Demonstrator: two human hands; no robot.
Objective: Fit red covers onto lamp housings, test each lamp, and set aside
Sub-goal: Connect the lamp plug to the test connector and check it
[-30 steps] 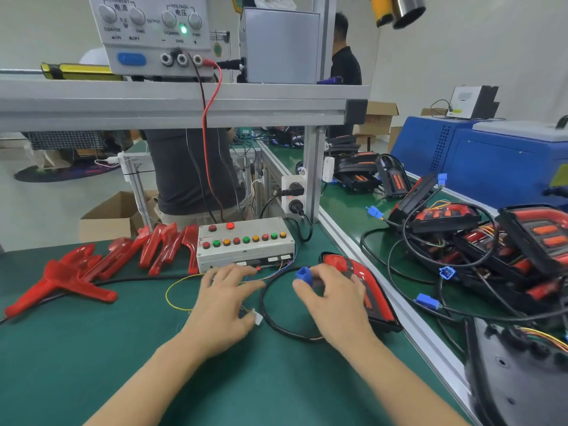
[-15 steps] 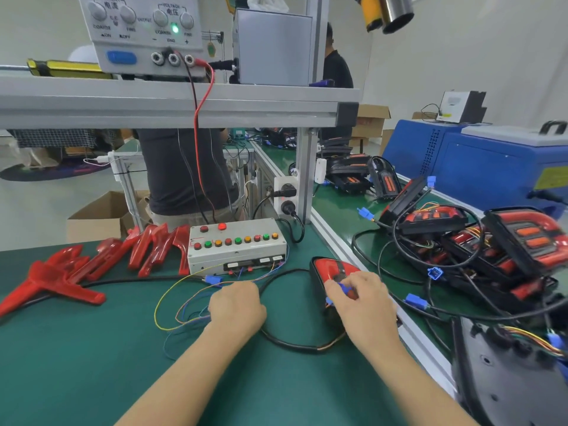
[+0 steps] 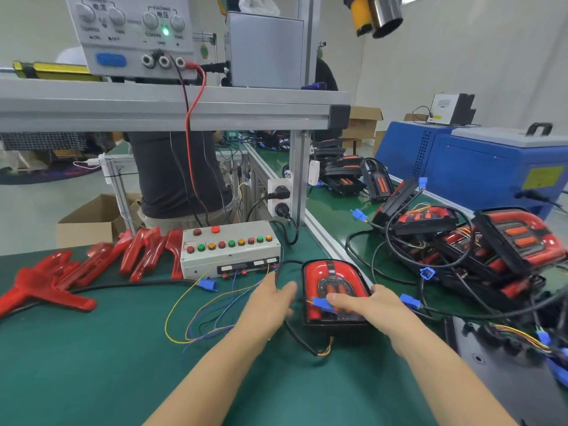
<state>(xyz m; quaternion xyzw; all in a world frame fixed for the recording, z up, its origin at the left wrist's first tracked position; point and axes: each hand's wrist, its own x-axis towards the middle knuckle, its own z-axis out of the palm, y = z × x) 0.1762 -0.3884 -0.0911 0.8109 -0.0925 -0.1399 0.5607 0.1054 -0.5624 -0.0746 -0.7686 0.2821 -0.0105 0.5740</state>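
A green-matted workbench [image 3: 92,364] fills the foreground of a workshop, with an aluminium-framed shelf [image 3: 172,109] across the top carrying a grey bench power supply [image 3: 132,32], its green light lit. A red lead [image 3: 192,142] and a black one drop from its sockets toward the bench.

Front and centre sits the lamp, a black housing with a glossy red cover [image 3: 333,290], lying flat on the mat just right of centre, cover facing up. The right hand [image 3: 368,305] lies over its near right part, thumb and forefinger pinching a small blue plastic connector [image 3: 319,304] right on top of the cover. The left hand [image 3: 272,302] is just beside the lamp's left edge, fingers relaxed and released, gripping nothing; the black cable [image 3: 295,330] loops underneath it.

Behind the hands stands the grey test box with its row of red, green and amber buttons [image 3: 230,249], thin coloured wires [image 3: 199,315] spilling from its front, another blue connector [image 3: 207,285] lying loose among them.

Off to the left, a spread of loose red plastic covers [image 3: 92,272]. Over on the right, past the aluminium rail, a tangled pile of lamps with black cables [image 3: 467,244], and a blue machine cabinet [image 3: 479,167] beyond. A person in a dark shirt [image 3: 175,179] stands behind the bench.
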